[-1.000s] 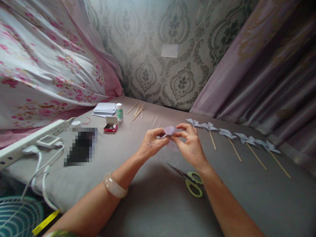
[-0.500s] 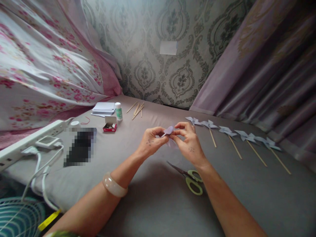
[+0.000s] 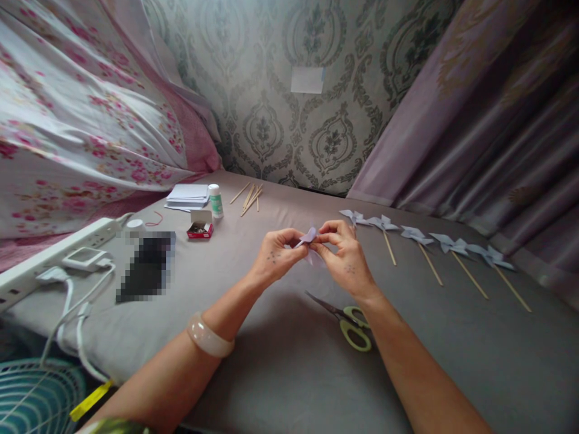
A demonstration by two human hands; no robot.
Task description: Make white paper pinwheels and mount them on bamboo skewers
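Note:
A light purple paper pinwheel [image 3: 309, 236] with curved, folded blades is pinched between my two hands above the grey cloth. My left hand [image 3: 278, 254] grips its left side with thumb and fingers. From the right, my right hand [image 3: 344, 256] pinches the paper near its middle; the exact spot under the fingertips is hidden. Scissors [image 3: 346, 319] with pale green handles lie below my right hand, blades pointing up and left. Several finished-looking pinwheels on sticks [image 3: 418, 236] lie in a row to the right.
At the back left are a paper stack [image 3: 186, 198], a glue bottle [image 3: 216, 202], an open red box [image 3: 199, 226] of small metal pieces and several wooden sticks [image 3: 251, 199]. A power strip [image 3: 97, 232] with cables and a blurred dark object [image 3: 147, 268] lie at left, a fan [image 3: 36, 398] below.
Both hands stay on the purple paper pinwheel, with hardly any shift in the fingers. The whole view has moved slightly, and nothing on the cloth has been displaced.

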